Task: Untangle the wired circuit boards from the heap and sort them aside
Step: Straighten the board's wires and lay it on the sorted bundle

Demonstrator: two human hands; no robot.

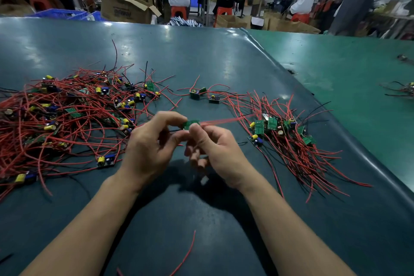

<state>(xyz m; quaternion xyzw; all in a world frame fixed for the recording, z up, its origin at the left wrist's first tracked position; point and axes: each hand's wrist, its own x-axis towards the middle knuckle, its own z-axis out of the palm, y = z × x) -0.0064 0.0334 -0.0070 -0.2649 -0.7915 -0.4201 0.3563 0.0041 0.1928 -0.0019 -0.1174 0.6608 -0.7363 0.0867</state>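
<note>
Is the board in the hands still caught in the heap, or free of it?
Free, it seems: the circuit board is pinched between left hand and right hand; its blurred red wires point rightward, away from the heap.

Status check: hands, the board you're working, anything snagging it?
Both hands, left and right, pinching one green board above the mat. Its red wires run right, blurred. Heap left, sorted pile right. No snag visible.

A tangled heap of wired circuit boards (67,114) lies on the table (201,56) at the left of the frame. A sorted bundle (289,136) lies at the right. Between them, toward the upper middle, sit two loose boards (201,94). A single loose wire (186,253) lies at the lower middle.
</note>
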